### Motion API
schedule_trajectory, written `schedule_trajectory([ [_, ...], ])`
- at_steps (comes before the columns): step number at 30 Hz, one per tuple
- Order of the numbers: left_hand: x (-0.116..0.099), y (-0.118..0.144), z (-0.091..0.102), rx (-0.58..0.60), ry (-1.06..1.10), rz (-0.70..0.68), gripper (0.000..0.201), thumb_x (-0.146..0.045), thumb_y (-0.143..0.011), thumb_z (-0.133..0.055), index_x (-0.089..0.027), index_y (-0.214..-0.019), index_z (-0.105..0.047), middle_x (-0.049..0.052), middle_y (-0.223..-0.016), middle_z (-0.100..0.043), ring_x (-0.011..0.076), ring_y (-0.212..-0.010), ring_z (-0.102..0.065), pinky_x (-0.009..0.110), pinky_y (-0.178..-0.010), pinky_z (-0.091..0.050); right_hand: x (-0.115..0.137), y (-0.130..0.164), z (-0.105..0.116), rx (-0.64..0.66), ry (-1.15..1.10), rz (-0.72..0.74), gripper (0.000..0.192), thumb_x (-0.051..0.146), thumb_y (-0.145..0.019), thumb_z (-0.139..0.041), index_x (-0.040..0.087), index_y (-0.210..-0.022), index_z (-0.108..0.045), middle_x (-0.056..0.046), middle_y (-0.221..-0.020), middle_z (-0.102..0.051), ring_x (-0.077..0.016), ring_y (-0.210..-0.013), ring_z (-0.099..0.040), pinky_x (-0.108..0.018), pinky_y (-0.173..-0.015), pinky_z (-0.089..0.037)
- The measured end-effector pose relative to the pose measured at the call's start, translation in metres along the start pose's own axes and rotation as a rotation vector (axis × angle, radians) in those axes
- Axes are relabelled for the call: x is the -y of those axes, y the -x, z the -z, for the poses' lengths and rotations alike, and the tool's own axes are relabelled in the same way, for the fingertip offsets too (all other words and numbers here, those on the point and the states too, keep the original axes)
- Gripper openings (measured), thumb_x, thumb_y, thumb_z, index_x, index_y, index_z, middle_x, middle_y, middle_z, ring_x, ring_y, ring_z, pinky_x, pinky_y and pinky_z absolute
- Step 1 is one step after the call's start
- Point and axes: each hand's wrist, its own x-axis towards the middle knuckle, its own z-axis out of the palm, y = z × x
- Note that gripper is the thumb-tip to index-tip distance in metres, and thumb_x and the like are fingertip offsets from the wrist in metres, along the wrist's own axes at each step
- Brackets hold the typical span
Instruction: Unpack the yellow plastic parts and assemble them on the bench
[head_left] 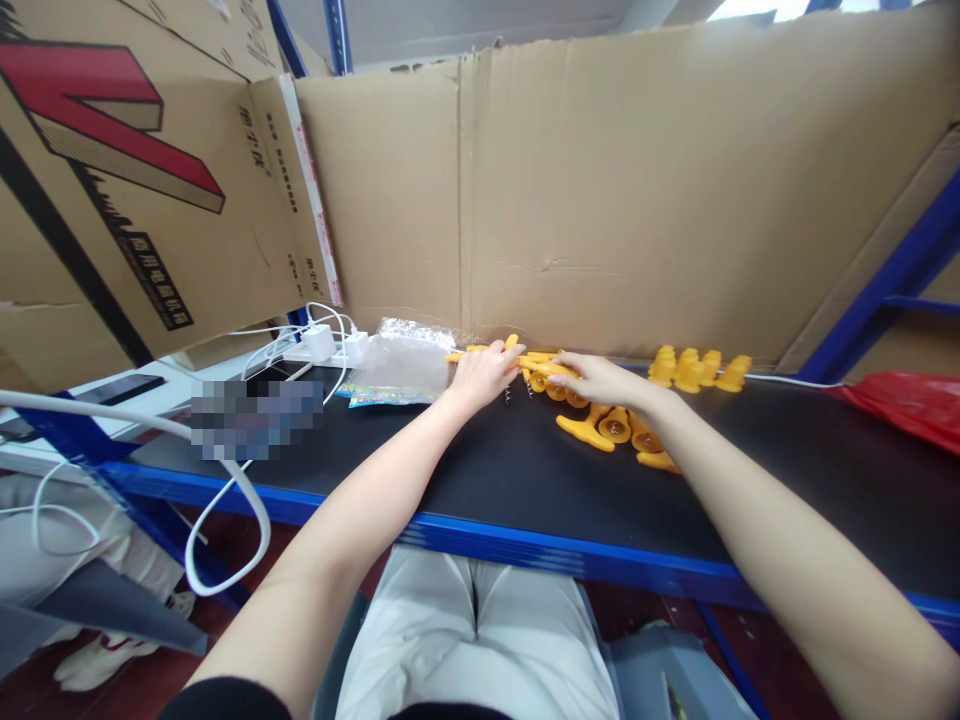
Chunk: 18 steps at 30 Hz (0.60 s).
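Note:
My left hand (pixel 484 372) is closed over yellow T-shaped corkscrew handles at the back of the black tabletop, and metal spirals hang just right of it. A little to the right, my right hand (pixel 589 380) has its fingers and thumb around a yellow corkscrew (pixel 544 366); its far end reaches toward my left hand. Below my right hand lie a yellow T-handle (pixel 585 432) and yellow bell-shaped cups (pixel 615 426), partly covered by my wrist. More yellow cups (pixel 686 370) stand in a cluster to the right.
A clear plastic bag (pixel 409 365) lies left of my left hand. White chargers (pixel 319 343) and cables crowd the left side, beside a blurred-out object (pixel 255 415). A cardboard wall (pixel 600 200) closes off the back. A red bag (pixel 911 408) lies at far right.

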Motion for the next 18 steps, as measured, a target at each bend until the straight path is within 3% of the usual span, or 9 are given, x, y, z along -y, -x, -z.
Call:
schedule_trajectory([
  [5, 0.0008, 0.0015, -0.0005, 0.023, 0.021, -0.025, 0.036, -0.032, -0.091, -0.047, -0.025, -0.125, -0.054, 0.008, -0.110, -0.063, 0.0221, -0.091, -0.063, 0.031, -0.073, -0.046, 0.0002, -0.0006, -0.0004, 0.022, 0.006, 0.030, 0.035, 0.050, -0.087, -0.043, 0.021, -0.095, -0.062, -0.005, -0.088, -0.067, -0.0181, -0.076, -0.060, -0.028, -0.066, -0.043],
  [10, -0.0016, 0.0021, -0.0043, 0.067, 0.038, -0.071, 0.035, -0.027, -0.089, -0.046, -0.023, -0.123, -0.055, 0.008, -0.112, -0.063, 0.0220, -0.093, -0.063, 0.030, -0.074, -0.046, -0.0012, -0.0007, -0.0017, 0.101, 0.066, 0.013, 0.026, 0.042, -0.086, -0.048, 0.020, -0.087, -0.061, -0.004, -0.080, -0.067, -0.0164, -0.068, -0.057, -0.028, -0.063, -0.040],
  [18, 0.0006, -0.0018, -0.0038, 0.037, 0.091, -0.047, 0.035, -0.023, -0.089, -0.046, -0.021, -0.122, -0.055, 0.009, -0.109, -0.063, 0.0212, -0.094, -0.062, 0.031, -0.078, -0.046, 0.0033, -0.0032, -0.0043, -0.045, 0.364, 0.070, 0.025, 0.035, -0.090, -0.045, 0.019, -0.097, -0.062, -0.011, -0.098, -0.068, -0.0233, -0.087, -0.060, -0.033, -0.073, -0.038],
])
